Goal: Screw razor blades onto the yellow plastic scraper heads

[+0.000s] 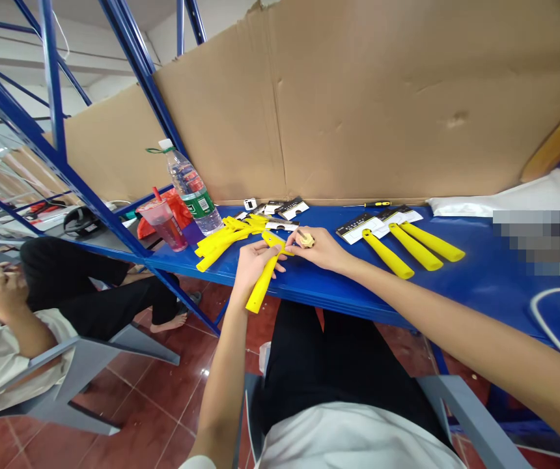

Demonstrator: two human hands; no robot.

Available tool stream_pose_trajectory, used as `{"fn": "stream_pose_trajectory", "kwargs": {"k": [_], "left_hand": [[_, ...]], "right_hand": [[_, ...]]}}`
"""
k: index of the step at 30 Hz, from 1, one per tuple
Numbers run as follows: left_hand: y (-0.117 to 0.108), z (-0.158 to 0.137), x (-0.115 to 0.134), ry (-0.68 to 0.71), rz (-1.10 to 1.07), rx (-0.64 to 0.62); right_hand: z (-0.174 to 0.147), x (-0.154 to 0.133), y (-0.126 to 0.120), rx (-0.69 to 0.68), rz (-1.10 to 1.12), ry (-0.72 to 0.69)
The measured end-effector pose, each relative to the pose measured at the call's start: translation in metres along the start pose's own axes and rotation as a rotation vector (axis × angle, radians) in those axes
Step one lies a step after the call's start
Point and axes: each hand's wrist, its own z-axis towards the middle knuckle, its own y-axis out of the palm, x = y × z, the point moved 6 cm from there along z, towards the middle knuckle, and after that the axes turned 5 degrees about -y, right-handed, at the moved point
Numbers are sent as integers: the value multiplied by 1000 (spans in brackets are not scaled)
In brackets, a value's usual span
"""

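My left hand [255,264] is closed around a yellow plastic handle [262,286], which slants down toward me over the table's front edge. Beside it, my right hand [322,247] has its fingers pinched at the handle's upper end. A small tan, knobby object [307,240] shows at the right fingers; its kind cannot be made out. Just beyond my hands lies a pile of yellow handles [224,242]. To the right, three more yellow handles [388,255] lie side by side, each with a black-and-white card [357,228] at its far end.
A water bottle [192,189] and a pink drink cup [165,225] stand left on the blue table [460,286]. A yellow-and-black screwdriver [376,204] lies by the cardboard wall [358,104]. White packaging [475,198] and a white cable [536,306] are right. Another person [11,299] sits left.
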Motion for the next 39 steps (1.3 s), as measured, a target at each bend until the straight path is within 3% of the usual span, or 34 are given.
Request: {"fn": "stream_pose_trajectory", "kwargs": {"k": [8, 15, 21, 26, 39], "left_hand": [[5, -1, 2, 27, -8, -12], [10, -2, 4, 42, -17, -39], [13, -5, 7, 43, -6, -56], [15, -4, 7, 52, -10, -55], [20, -6, 2, 35, 73, -164]], "right_hand": [[-1, 13, 5, 2, 374, 233], [-3, 15, 4, 74, 554, 312], [-5, 18, 7, 47, 698, 453], [-7, 20, 8, 35, 735, 525], [-5, 19, 2, 113, 612, 468]]}}
